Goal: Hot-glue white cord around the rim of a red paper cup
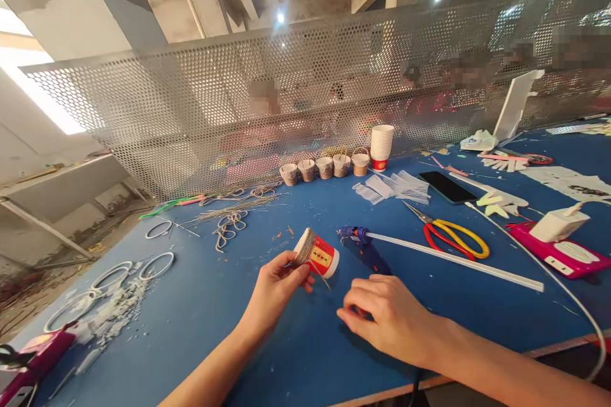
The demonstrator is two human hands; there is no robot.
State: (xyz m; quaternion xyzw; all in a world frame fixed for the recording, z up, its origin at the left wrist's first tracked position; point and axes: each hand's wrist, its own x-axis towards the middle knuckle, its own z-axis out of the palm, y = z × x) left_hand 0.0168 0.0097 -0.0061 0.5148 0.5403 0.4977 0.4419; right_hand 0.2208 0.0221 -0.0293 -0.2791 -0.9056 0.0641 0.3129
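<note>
White round rings (172,259) lie on the blue surface (191,305) at left. The left hand (287,273) pinches a tilted red-and-white paper cup (323,257), cord-wrapped at one end, above the centre. Just right, a dark-blue glue gun (371,255) carries a long white glue stick (453,259). The right hand (377,308), fingers curled, is just beside it; whether it grips anything cannot be told. Red-and-yellow-handled pliers (435,224) lie farther right.

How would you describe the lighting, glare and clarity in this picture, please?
Head view: glare burns out the bright opening at the left; a ceiling lamp flares; pixelated patches hide details behind the perforated screen; the cup in the left hand looks fairly sharp.
</note>
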